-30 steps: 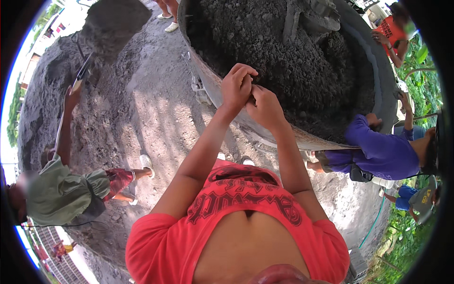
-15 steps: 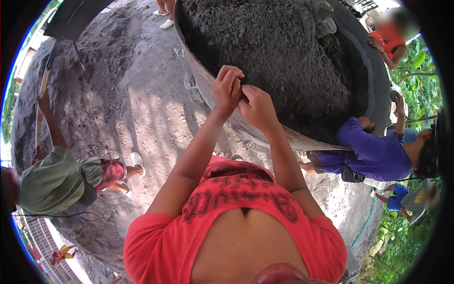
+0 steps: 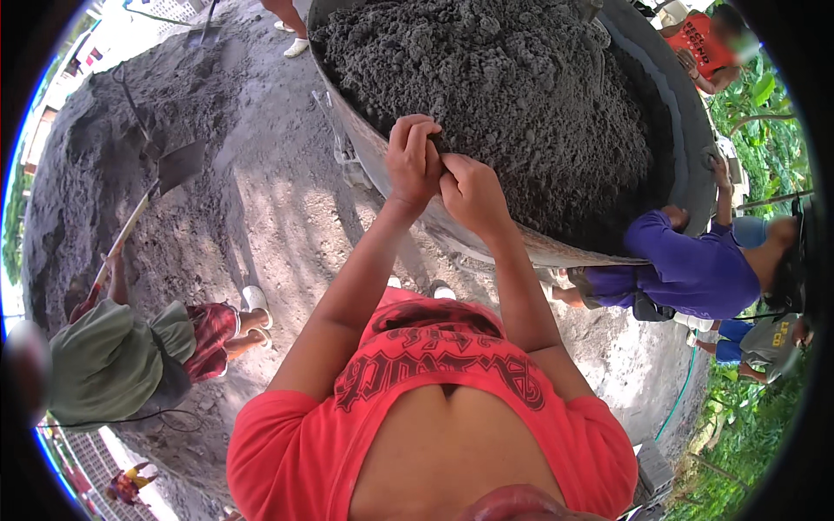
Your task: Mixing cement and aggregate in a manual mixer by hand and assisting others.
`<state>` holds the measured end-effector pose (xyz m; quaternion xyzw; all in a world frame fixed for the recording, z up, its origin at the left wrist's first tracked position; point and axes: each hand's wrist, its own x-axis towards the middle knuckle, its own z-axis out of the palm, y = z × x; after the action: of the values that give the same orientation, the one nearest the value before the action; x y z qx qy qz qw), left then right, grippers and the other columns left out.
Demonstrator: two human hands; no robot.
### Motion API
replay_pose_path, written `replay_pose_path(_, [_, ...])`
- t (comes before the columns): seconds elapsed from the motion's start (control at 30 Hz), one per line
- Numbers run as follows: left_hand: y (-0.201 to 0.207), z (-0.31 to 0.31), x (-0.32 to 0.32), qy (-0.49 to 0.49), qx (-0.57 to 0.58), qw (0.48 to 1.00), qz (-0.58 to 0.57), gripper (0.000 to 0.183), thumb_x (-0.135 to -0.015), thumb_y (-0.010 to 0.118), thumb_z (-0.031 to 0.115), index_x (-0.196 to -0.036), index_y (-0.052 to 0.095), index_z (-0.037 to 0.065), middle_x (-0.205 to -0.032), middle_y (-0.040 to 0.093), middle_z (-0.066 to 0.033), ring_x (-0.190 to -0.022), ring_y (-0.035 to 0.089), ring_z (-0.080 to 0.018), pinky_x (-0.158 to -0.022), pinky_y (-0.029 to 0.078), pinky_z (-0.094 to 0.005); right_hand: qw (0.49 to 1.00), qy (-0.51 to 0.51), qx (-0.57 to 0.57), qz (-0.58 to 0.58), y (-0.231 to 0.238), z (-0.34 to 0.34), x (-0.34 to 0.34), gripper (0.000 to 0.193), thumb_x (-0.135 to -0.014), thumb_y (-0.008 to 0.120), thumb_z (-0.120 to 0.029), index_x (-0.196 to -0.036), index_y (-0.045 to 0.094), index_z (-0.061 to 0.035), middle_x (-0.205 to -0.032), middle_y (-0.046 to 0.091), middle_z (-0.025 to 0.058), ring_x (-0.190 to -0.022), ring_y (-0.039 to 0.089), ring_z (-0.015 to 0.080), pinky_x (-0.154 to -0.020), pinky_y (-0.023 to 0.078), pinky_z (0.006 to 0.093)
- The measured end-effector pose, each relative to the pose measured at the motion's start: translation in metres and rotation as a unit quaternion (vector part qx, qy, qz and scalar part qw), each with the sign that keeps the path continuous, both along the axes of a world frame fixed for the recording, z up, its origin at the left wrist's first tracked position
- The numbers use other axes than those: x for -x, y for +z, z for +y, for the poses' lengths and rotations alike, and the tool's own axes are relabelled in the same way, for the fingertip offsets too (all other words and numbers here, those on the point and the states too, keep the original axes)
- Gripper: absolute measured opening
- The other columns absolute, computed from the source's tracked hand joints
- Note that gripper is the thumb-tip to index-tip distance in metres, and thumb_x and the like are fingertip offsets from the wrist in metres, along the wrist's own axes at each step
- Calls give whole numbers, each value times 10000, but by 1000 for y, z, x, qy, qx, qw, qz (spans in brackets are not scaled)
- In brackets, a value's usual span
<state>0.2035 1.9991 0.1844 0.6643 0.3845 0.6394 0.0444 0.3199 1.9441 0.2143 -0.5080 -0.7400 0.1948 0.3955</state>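
A large round metal pan (image 3: 372, 130) full of wet grey concrete mix (image 3: 512, 122) stands in front of me. Both of my hands are at its near rim, side by side and almost touching. My left hand (image 3: 413, 161) is closed, its fingers curled toward the mix. Closed as well, my right hand (image 3: 475, 191) has its thumb side against the left. A small dark bit shows between the fingers, too hidden to name. Whether the fingers also press on the rim, I cannot tell.
At left, a person in a green shirt (image 3: 109, 365) holds a shovel (image 3: 180, 167) over grey ground. Another shovel (image 3: 204, 35) stands farther back. A person in purple (image 3: 695, 269) leans against the pan's right side; one in orange (image 3: 699, 48) stands beyond.
The left person's shovel has swung down and inward from the upper left. The mix in the pan looks lumpier and has shifted. My hands have barely moved.
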Motion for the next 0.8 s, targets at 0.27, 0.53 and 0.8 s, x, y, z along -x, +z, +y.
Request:
replay_pose_path(0.27, [2, -1, 2, -3, 22, 999, 44, 159, -765, 566, -36, -884, 618, 55, -980, 612, -95, -899, 597, -295, -749, 499, -386, 1000, -20, -17, 3, 3, -2, 2, 79, -816, 527, -47, -829, 563, 22, -832, 616, 229, -783, 595, 433, -671, 467, 512])
replay_pose_path(0.53, [3, 2, 2, 2, 20, 998, 64, 124, -775, 559, -35, -853, 609, 47, -930, 614, -85, -847, 595, -282, -722, 487, -375, 998, -48, -24, -12, 3, 0, 4, 83, -802, 533, -47, -832, 583, 13, -825, 627, 206, -775, 603, 416, -667, 478, 489])
replay_pose_path(0.8, [5, 3, 3, -8, 26, 997, 66, 144, -743, 576, -48, -835, 606, 58, -892, 601, -70, -819, 588, -278, -696, 482, -377, 998, -54, 10, -4, 8, 3, 5, 120, -805, 521, -53, -847, 610, 18, -818, 636, 207, -774, 613, 411, -670, 485, 475])
